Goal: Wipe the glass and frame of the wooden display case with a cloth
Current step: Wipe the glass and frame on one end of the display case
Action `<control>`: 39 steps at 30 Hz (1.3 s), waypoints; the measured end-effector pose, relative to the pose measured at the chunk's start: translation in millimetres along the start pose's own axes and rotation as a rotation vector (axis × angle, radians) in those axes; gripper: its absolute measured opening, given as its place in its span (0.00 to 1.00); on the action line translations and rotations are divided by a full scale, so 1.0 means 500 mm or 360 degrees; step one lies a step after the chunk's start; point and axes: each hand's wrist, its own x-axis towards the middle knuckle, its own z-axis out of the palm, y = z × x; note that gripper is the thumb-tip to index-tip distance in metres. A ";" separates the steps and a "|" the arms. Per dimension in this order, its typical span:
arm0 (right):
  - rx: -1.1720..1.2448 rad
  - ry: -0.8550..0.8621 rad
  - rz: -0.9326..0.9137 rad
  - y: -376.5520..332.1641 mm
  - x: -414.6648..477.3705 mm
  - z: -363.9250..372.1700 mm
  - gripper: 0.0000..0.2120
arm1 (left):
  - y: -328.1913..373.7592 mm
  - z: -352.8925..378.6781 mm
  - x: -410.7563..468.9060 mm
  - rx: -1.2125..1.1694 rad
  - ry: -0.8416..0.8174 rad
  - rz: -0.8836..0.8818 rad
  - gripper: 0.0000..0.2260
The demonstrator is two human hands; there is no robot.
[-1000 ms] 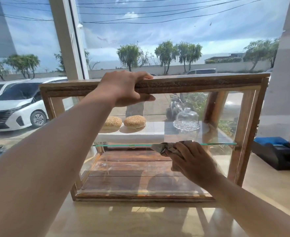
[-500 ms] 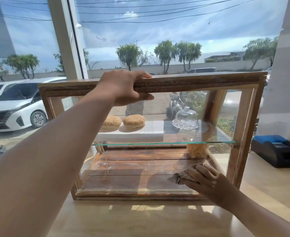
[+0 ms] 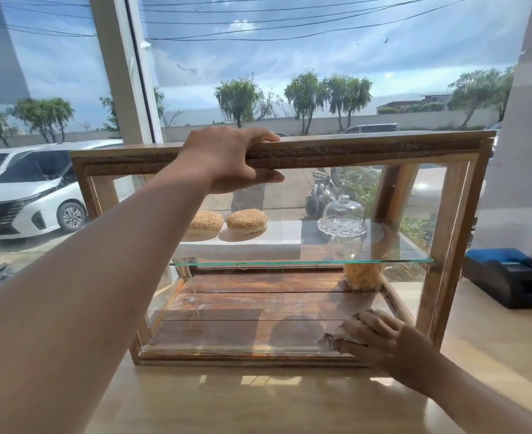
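The wooden display case (image 3: 368,151) stands on a pale counter in front of a big window, its front glass pane (image 3: 227,308) facing me. My left hand (image 3: 227,158) grips the top rail of the frame, fingers over the top and thumb under. My right hand (image 3: 387,343) presses a crumpled beige cloth (image 3: 336,338) flat against the lower right corner of the front glass, near the bottom rail. Most of the cloth is hidden under my fingers.
A glass shelf (image 3: 305,263) crosses the case's middle. Two sesame buns (image 3: 246,220) and a clear glass dome (image 3: 343,217) show through the glass. A jar of pale food (image 3: 363,277) stands at the case's back right. A black and blue device (image 3: 512,277) sits on the counter to the right.
My right hand has slid the cloth down the front glass, from shelf height at mid-pane to the lower right corner. My left hand has stayed on the top rail.
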 end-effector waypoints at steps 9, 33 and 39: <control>-0.0262 0.0260 0.0303 0.282 0.139 -0.134 0.25 | -0.001 0.000 0.002 -0.0005 -0.0001 -0.0006 0.32; -0.0369 0.0597 0.0722 0.357 0.170 -0.172 0.16 | 0.004 -0.006 -0.001 -0.0007 -0.0060 -0.0039 0.32; -0.0496 0.0555 0.0718 0.341 0.145 -0.150 0.15 | 0.003 -0.005 -0.001 -0.0024 -0.0058 -0.0046 0.31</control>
